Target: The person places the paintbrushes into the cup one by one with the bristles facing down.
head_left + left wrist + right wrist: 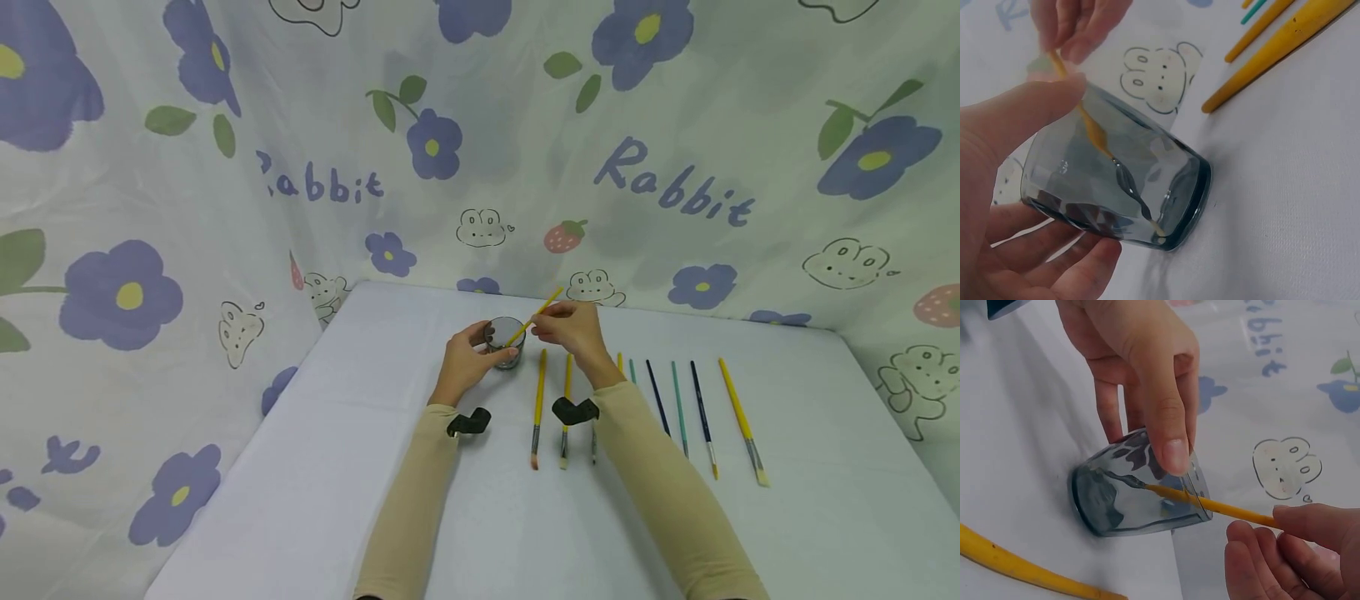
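Observation:
A clear bluish-grey drinking glass [497, 334] stands on the white table, and my left hand [462, 363] grips it round the side. In the left wrist view the thumb lies near the rim while the other fingers curl behind the glass [1147, 140]. My right hand [572, 328] pinches a slim yellow paintbrush [521, 332] by its handle. The brush leans into the glass with its bristles down, and the pale tip [1159, 236] shows near the bottom. In the right wrist view, the right thumb and fingers hold the handle [1238, 512] outside the rim.
Several paintbrushes lie in a row right of the glass: a yellow brush [538, 396] nearest, then more partly hidden under the right forearm, a teal brush [678, 404], a dark blue brush [701, 404] and a yellow brush [736, 400] farthest right. A patterned curtain [510, 183] hangs behind the table.

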### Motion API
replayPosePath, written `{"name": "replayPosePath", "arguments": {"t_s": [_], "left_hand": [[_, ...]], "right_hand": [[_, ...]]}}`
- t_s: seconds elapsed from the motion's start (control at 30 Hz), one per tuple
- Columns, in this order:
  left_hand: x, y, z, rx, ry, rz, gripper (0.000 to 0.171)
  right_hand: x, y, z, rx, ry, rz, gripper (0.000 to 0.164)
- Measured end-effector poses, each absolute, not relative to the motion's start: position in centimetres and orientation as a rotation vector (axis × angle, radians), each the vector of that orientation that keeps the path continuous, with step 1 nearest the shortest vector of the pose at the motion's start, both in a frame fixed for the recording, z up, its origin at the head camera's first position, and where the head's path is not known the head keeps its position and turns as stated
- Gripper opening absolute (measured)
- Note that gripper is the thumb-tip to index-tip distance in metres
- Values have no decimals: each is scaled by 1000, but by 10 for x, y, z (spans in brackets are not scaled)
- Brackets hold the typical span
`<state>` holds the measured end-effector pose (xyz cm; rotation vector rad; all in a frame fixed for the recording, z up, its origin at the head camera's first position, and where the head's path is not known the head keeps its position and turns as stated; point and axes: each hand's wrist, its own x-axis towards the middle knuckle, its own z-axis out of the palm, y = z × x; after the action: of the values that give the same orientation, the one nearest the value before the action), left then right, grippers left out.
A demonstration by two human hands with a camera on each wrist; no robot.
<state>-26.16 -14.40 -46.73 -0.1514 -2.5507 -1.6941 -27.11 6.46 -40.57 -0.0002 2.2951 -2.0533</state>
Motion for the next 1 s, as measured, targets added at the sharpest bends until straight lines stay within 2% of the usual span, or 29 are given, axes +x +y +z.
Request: {"name": "replayPosePath", "arguments": {"t_s": [0.37, 0.5, 1.0], "left_hand": [[-262, -145, -470, -157, -2553, -1688, 82], [-263, -145, -470, -162, -2546, -1695, 82], [-263, -147, -469, -165, -2543, -1736, 84]], "right_hand": [[-271, 94, -400, 99, 2330, -1947, 34], [-268, 116, -394, 96, 2370, -1930, 41], [-241, 210, -379, 156, 2591, -1808, 48]]}}
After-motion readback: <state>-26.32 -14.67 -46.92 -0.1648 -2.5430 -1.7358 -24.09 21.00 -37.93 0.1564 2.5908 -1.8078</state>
